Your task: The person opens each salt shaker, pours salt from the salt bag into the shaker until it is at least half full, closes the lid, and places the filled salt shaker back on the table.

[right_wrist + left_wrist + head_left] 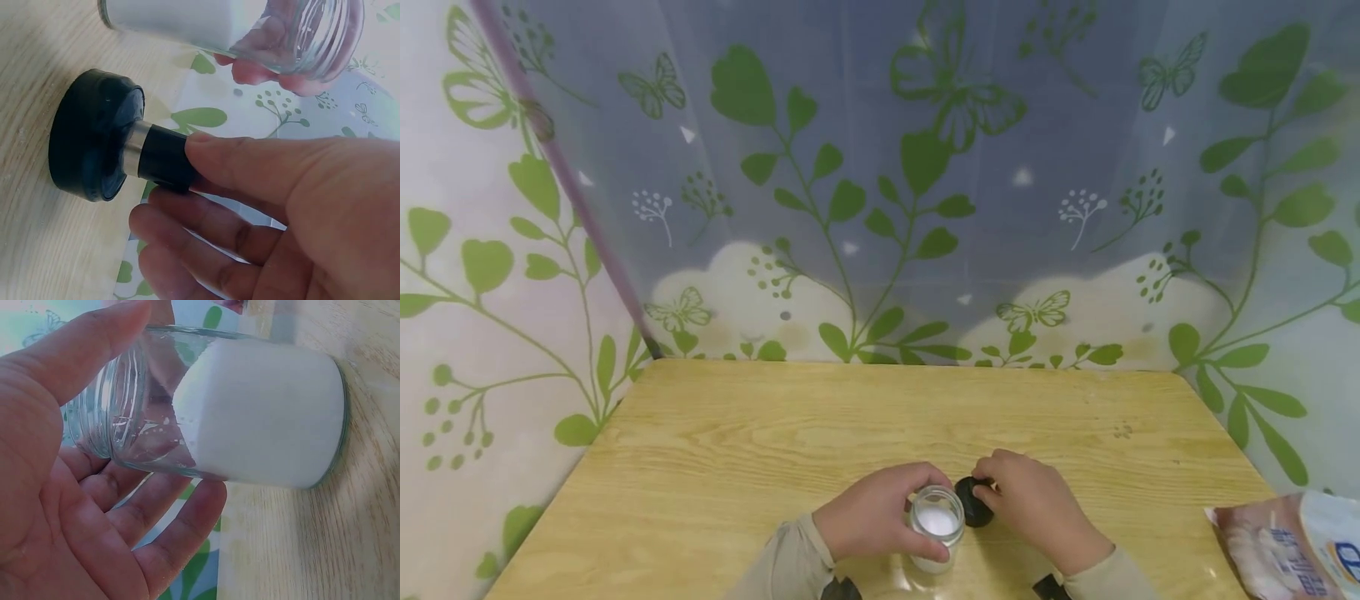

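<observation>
My left hand (883, 512) grips an open glass jar (936, 533) around its upper part, thumb on one side and fingers on the other. A white grainy substance (269, 415) fills roughly the lower half of the jar, which is upright with its base at the wooden table. Beside it, my right hand (1033, 504) pinches the knob of a black lid (974, 502) between thumb and fingers. In the right wrist view, the knob (164, 156) has a silver band under its black top. The lid's wide side faces the table; whether it touches is hard to tell.
The wooden table (760, 425) ends at patterned curtains (880, 275) at the back and sides. A printed plastic bag (1292, 546) lies at the table's right front edge.
</observation>
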`<state>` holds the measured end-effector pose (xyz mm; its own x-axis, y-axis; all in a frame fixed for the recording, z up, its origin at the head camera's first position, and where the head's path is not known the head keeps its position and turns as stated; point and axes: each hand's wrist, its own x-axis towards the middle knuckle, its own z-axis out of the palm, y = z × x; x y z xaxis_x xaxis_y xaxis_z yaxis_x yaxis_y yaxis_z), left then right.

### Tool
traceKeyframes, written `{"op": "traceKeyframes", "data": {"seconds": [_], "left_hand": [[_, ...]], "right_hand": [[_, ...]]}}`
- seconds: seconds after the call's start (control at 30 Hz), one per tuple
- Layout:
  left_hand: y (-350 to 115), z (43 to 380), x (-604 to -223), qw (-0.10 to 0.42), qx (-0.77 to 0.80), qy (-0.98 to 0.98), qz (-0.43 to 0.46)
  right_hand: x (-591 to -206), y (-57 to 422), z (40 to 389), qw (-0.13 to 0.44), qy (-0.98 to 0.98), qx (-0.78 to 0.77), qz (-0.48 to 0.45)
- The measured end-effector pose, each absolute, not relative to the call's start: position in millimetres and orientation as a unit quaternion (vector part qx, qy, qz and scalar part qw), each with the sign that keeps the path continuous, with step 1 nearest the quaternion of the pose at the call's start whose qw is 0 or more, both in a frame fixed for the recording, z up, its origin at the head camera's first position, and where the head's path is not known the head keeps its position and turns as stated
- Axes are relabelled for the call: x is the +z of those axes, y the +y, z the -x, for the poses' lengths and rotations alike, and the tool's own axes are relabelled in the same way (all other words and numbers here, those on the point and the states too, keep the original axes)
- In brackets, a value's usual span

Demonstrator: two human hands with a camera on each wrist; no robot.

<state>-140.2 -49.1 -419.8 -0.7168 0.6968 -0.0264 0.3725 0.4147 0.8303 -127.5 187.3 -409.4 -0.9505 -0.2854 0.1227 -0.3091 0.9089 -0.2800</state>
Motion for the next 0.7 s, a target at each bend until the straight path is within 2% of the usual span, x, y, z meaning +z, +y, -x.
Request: {"op": "traceKeyframes", "data": {"seconds": [0.33,0.6,0.7], "left_hand": [[-50.6,137.3,-421.4,0.187,0.442,0.814,-0.328],[-55.6,141.1,-426.6,0.186,0.407,0.822,-0.353],[-56.0,143.6,-428.9,0.183,0.394,0.823,-0.365]], "right_hand": [[-414.3,178.2,126.3,0.064,-0.974,0.14,-0.163],[-412.6,185.2,132.1,0.025,-0.973,0.164,-0.16],[-403.7,194.4,134.5,0.038,-0.971,0.186,-0.146]]}}
